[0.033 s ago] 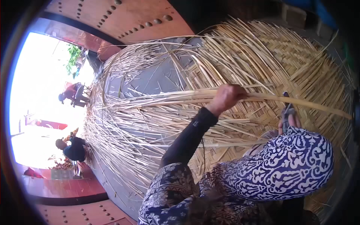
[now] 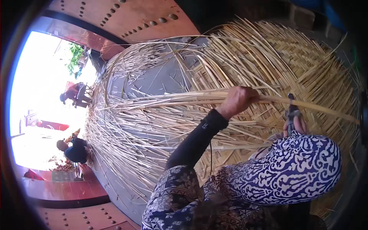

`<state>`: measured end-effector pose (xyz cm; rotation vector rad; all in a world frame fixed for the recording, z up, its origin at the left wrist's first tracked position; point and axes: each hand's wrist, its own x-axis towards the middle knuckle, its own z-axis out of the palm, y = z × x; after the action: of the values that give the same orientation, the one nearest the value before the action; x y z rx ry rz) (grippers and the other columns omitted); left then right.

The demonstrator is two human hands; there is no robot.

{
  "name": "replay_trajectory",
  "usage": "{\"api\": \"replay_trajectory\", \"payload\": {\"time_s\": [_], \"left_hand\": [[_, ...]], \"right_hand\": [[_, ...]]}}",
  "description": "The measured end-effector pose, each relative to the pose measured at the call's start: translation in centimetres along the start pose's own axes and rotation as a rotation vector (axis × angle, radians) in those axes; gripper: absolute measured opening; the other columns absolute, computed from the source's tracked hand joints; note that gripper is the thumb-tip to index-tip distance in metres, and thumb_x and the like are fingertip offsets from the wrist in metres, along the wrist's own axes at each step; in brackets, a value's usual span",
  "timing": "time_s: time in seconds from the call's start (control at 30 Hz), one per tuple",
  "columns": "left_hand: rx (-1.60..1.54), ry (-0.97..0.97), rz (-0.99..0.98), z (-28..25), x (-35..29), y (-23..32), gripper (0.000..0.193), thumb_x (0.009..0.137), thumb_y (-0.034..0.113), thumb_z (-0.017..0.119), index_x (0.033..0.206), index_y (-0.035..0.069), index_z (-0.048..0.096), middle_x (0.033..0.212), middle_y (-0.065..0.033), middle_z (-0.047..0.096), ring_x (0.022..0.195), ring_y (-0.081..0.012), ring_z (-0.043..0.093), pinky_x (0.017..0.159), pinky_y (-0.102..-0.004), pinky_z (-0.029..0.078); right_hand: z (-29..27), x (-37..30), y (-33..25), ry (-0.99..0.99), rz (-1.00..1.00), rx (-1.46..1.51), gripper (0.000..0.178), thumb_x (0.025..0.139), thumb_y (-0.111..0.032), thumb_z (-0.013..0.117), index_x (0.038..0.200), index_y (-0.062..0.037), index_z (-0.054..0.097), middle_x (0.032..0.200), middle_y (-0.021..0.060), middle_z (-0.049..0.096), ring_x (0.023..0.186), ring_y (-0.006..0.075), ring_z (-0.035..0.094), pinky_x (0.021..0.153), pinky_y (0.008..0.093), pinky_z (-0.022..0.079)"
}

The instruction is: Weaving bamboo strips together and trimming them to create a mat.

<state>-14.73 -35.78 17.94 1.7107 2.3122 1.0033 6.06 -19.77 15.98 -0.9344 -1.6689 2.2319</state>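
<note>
My left hand (image 2: 240, 100), its arm in a black sleeve, is closed round a bundle of long pale bamboo strips (image 2: 191, 99) running out to the left. One wide strip (image 2: 322, 108) passes on from this fist to the right edge, bending slightly. Beyond my knee in blue-and-white cloth (image 2: 303, 168), my right hand (image 2: 298, 125) grips a short dark tool, seemingly a knife (image 2: 291, 103). The tool's tip meets or crosses the wide strip; whether it cuts in, I cannot tell. The knee hides the right wrist and forearm.
Many loose strips (image 2: 126, 145) fan over the grey floor (image 2: 149, 82). A woven bamboo mat (image 2: 306, 57) lies below and to the right. Two people (image 2: 76, 151) sit at the bright opening on the left. Studded reddish door panels (image 2: 153, 15) stand along the top and lower left.
My left hand has shifted slightly right along with the strips. The tool in my right hand stands a little more upright against the wide strip.
</note>
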Motion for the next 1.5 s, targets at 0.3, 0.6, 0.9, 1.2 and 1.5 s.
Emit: {"api": "replay_trajectory", "payload": {"time_s": [0.3,0.6,0.9,1.2,1.5], "left_hand": [[0.547,0.234,-0.120,-0.5,-1.6,2.6,0.049,0.070,0.023,0.059,0.116,0.011,0.044,0.126,-0.0097,0.037,0.120,-0.0278,0.029,0.097,-0.0459,0.018],[0.193,0.257,-0.073,-0.2,1.3,1.1,0.007,0.072,0.011,0.059,0.072,0.004,0.060,0.066,-0.0107,0.055,0.060,-0.0284,0.055,0.051,-0.0327,0.042],[0.304,0.170,-0.014,-1.9,0.5,2.1,0.014,0.067,0.002,0.057,0.079,0.008,0.060,0.076,-0.0063,0.056,0.067,-0.0233,0.054,0.056,-0.0324,0.043],[0.580,0.224,-0.004,-1.2,0.1,1.0,0.016,0.067,0.005,0.060,0.082,0.006,0.059,0.072,-0.0062,0.054,0.069,-0.0242,0.049,0.060,-0.0348,0.041],[0.215,0.189,0.048,-0.9,3.2,2.3,0.006,0.067,0.001,0.057,0.068,0.006,0.054,0.063,-0.0086,0.053,0.056,-0.0262,0.053,0.049,-0.0335,0.041]], "right_hand": [[0.8,3.0,-2.4,0.137,-0.089,0.520,0.027,0.085,-0.026,0.047,0.107,-0.0098,0.045,0.065,0.0050,0.051,0.054,0.0127,0.048,0.046,0.0231,0.040],[0.5,2.7,-3.2,0.007,-0.118,0.407,0.024,0.087,-0.029,0.040,0.095,-0.0066,0.045,0.061,0.0065,0.050,0.044,0.0126,0.046,0.040,0.0226,0.038],[1.4,4.6,-1.7,-0.193,-0.161,0.552,0.023,0.089,-0.025,0.039,0.101,-0.0059,0.043,0.064,0.0052,0.052,0.047,0.0099,0.049,0.043,0.0208,0.041],[0.7,4.5,-2.0,-0.214,-0.221,0.583,0.024,0.088,-0.027,0.041,0.100,-0.0055,0.043,0.068,0.0047,0.050,0.051,0.0105,0.050,0.042,0.0219,0.041],[3.2,2.0,-4.8,-0.217,-0.074,0.415,0.032,0.087,-0.025,0.042,0.112,-0.0034,0.041,0.074,0.0068,0.052,0.057,0.0113,0.050,0.044,0.0216,0.041]]}}
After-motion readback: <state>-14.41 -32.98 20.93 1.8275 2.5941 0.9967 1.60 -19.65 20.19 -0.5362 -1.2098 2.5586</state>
